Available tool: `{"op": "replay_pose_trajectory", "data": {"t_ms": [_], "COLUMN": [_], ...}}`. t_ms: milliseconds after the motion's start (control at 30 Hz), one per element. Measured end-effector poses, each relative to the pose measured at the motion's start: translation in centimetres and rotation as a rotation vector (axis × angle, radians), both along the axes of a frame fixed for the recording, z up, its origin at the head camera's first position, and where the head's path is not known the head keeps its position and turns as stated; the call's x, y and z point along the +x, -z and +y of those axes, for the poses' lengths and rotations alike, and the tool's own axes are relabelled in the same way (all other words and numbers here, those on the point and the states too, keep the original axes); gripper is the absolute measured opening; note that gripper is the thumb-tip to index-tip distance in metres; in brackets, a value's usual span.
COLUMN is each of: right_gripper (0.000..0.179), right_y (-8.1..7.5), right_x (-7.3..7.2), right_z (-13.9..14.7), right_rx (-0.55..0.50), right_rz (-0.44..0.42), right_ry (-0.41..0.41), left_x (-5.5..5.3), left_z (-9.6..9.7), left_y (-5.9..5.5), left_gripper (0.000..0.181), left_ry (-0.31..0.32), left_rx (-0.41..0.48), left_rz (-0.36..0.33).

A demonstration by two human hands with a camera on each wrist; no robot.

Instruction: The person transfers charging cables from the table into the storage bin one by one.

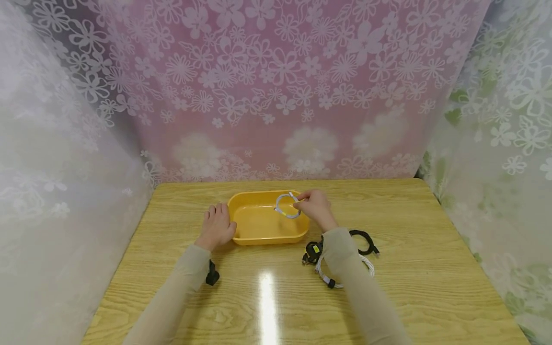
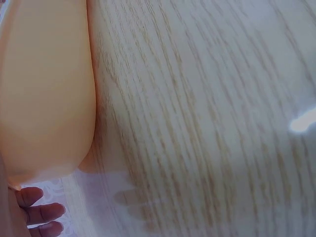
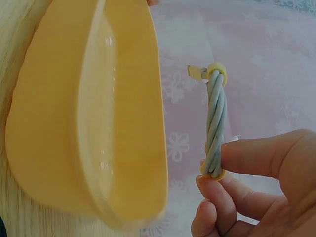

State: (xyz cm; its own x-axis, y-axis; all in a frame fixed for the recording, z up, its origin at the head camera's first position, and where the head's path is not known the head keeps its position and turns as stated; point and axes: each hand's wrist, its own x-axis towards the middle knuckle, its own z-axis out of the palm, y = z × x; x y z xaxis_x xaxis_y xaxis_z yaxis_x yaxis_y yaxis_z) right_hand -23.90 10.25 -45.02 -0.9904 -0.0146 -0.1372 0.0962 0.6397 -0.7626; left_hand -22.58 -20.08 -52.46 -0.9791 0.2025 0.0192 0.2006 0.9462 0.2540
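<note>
My right hand point(image 1: 316, 208) pinches a small coiled grey-white cable point(image 1: 282, 214) between thumb and fingertips. This coil hangs over the right part of a yellow plastic basin point(image 1: 267, 242). Close up in the right wrist view, the twisted cable point(image 3: 216, 116) has yellow ties and a plug end sticking out, and it stands above the basin's rim. At the basin's left end my left hand point(image 1: 217, 225) holds the rim, thumb at the edge and fingers along the outside. Some fingers point(image 2: 45, 214) show past the basin's wall point(image 2: 47, 98) in the left wrist view.
Right of the basin lie a black coiled cable point(image 1: 365, 243), a black cable bundle with a yellow label point(image 1: 313, 251) and a white coiled cable point(image 1: 368, 264), partly hidden by my right sleeve. Flowered curtains point(image 1: 284, 96) border the wooden table point(image 1: 172, 201) at the back and sides.
</note>
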Motion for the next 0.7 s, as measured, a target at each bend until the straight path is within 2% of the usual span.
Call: {"op": "replay_pose_trajectory", "data": {"t_ms": [367,700], "right_gripper": [0.021,0.019], "right_y": [1.0,2.8], "right_x": [-0.3,-0.6], "right_z": [-2.8,-5.2], "right_rx": [-0.084,-0.177], "right_rz": [0.011,0.039], "right_ry": [0.030,0.043], "left_x": [0.1,-0.1], "left_z": [0.1,0.0], "left_y": [-0.1,0.0], "left_gripper": [0.027,0.029], "left_ry": [0.002,-0.003], "left_rx": [0.011,0.012], "left_rz": [-0.017,-0.029]}}
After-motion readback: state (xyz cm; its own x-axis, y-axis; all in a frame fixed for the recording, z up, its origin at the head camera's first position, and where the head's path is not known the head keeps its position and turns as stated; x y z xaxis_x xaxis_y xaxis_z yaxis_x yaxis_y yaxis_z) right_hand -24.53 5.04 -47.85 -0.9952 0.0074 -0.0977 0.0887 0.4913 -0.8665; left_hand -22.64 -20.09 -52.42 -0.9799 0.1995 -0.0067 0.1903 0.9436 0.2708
